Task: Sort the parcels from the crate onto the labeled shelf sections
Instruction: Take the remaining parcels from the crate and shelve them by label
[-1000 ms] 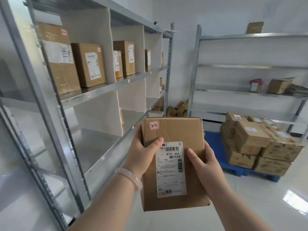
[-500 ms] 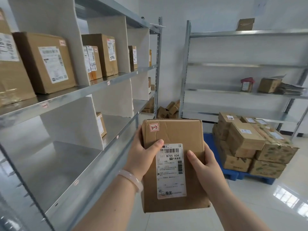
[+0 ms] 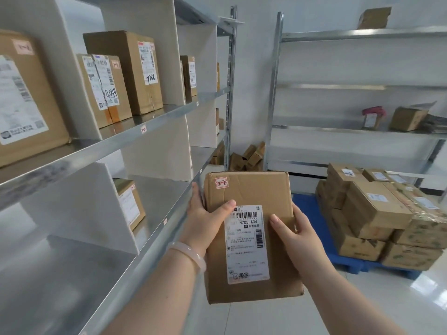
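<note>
The room has white walls and a glossy pale tiled floor (image 3: 387,305). To the left of the hands stands a metal shelf rack (image 3: 154,122) with white dividers (image 3: 154,52) that cut it into sections. On the level above the hands stand upright cartons, one marked 7786 (image 3: 125,68) and one marked 4044 (image 3: 104,90). On the level just left of the left hand a small carton (image 3: 129,204) leans against a divider. Beyond the hands, against the far wall, there is a second rack (image 3: 362,35) with a few boxes on it. In the corner between the two racks small boxes (image 3: 251,155) lie on the floor. To the right of the right hand a blue pallet (image 3: 309,213) carries a stack of cartons (image 3: 377,209).

The parcel (image 3: 251,189), a flat brown carton, is in the air between both hands, just beside the front edge of the near rack. Its long axis runs away from the person toward the corner. The broad face with the white shipping label (image 3: 246,245) looks up at the camera, and the print reads upright for the person. The end with the small red sticker (image 3: 221,183) is the far end.

The left hand (image 3: 205,221), with a pale bracelet (image 3: 191,253) on the wrist, grasps the left edge of the parcel, and its thumb lies on the top face at the corner of the label. The right hand (image 3: 297,235) grasps the right edge, with the thumb on the top face just beside the label.
</note>
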`<state>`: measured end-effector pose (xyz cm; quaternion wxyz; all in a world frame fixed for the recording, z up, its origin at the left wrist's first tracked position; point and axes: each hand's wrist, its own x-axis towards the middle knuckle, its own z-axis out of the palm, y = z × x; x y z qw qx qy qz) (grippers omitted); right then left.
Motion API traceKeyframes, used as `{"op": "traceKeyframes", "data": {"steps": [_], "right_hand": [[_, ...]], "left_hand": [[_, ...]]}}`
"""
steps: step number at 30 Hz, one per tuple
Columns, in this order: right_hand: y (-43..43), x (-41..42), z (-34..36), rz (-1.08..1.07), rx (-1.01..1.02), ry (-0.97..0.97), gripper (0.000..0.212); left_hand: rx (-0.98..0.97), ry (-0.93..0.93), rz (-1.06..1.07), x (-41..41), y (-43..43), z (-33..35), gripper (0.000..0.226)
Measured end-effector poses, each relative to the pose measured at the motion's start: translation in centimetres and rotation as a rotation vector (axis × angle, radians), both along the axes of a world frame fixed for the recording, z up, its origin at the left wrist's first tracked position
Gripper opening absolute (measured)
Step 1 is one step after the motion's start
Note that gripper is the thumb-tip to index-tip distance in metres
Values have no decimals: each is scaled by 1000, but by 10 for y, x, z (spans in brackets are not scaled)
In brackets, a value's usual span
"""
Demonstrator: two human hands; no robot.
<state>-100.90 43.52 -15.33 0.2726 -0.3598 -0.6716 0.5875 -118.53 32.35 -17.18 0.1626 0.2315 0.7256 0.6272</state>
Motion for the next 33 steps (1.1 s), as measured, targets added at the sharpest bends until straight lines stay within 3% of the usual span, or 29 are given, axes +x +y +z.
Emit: {"op": "traceKeyframes", "data": {"steps": [10, 18, 21, 24, 27, 29, 31, 33], "right_hand": [[125, -122, -18, 189, -43, 14, 67], [198, -221, -20, 403, -26, 17, 67], [200, -260, -35, 482, -45, 6, 67], [195, -302, -53, 562, -41, -6, 68], [187, -342, -65, 645, 10, -8, 70], [183, -366, -71, 703, 42, -13, 75], [181, -392, -71, 749, 72, -47, 78], [179, -421, -69, 787, 108, -76, 74]], "left_hand": [[83, -94, 143, -77, 77, 3, 120], [68, -86, 322, -123, 121, 1, 59], [-44, -47, 347, -145, 113, -4, 48], [-182, -46, 393, -176, 98, -18, 64], [-270, -59, 432, -205, 81, -34, 102], [-285, -79, 443, -221, 71, -39, 112], [-280, -101, 486, -235, 67, -40, 110], [-281, -81, 543, -252, 65, -41, 89]]}}
